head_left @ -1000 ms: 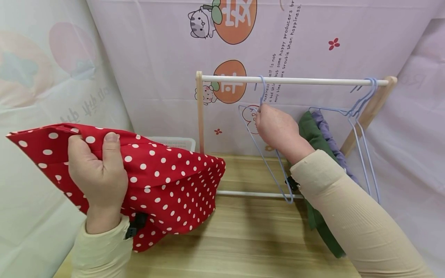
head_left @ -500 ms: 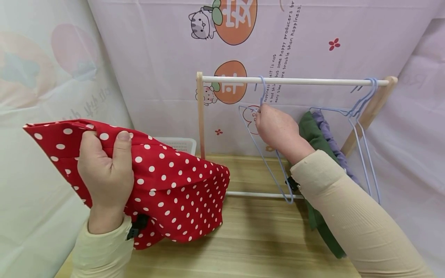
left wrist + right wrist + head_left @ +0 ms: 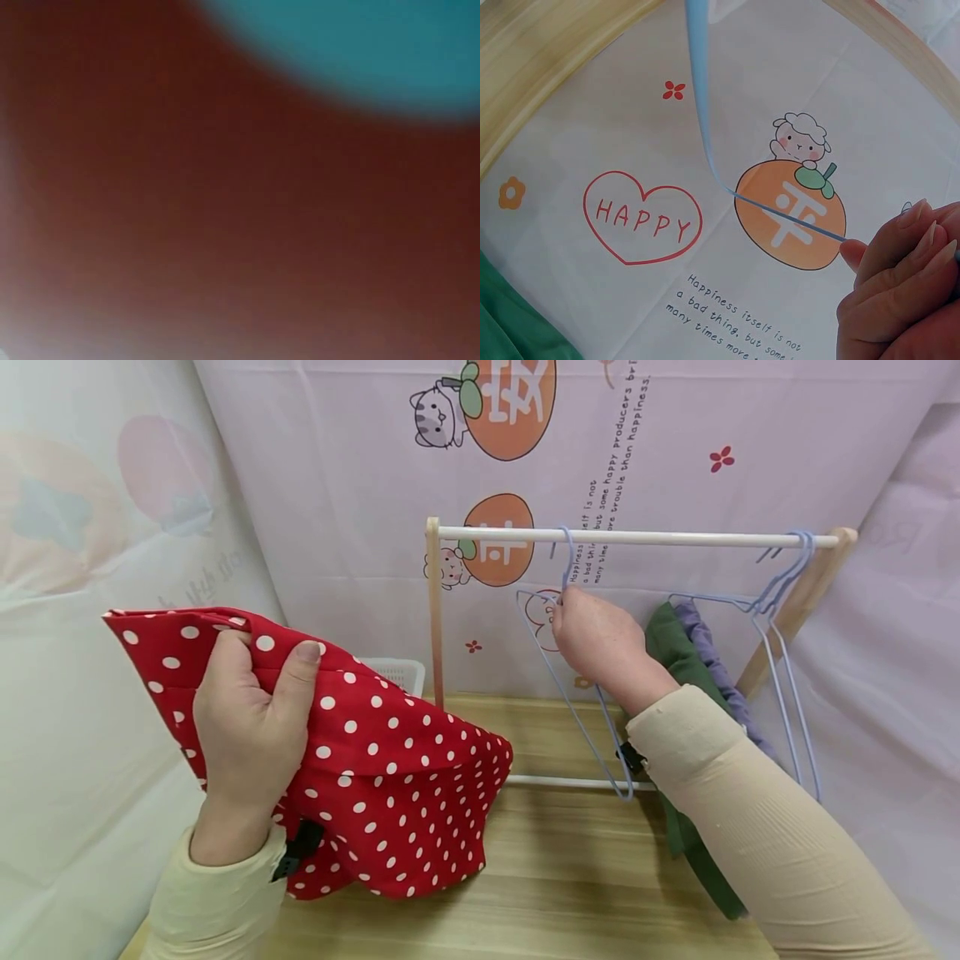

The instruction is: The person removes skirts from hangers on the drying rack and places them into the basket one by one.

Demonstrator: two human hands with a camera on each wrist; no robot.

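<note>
A red cloth with white polka dots [image 3: 405, 768] hangs from my left hand [image 3: 251, 727], whose fingers and thumb pinch it near its upper left part. The left wrist view is a dark red blur with a teal patch, so the cloth lies close over that camera. My right hand [image 3: 600, 631] grips a blue wire hanger [image 3: 562, 685] just below its hook. That hook is over the white rail [image 3: 675, 537] of a small wooden rack. In the right wrist view the curled fingers [image 3: 900, 277] hold the hanger's wire [image 3: 780, 211].
More blue hangers [image 3: 780, 593] hang at the rack's right end, with a green cloth [image 3: 678, 652] and a purple cloth [image 3: 708, 643] there. A white basket [image 3: 397, 672] stands behind the red cloth. The rack's left post [image 3: 435, 610] and lower white bar [image 3: 562, 782] are in view.
My left hand has moved to the right with the red cloth, bringing it nearer the rack. The right hand stays in place on the hanger.
</note>
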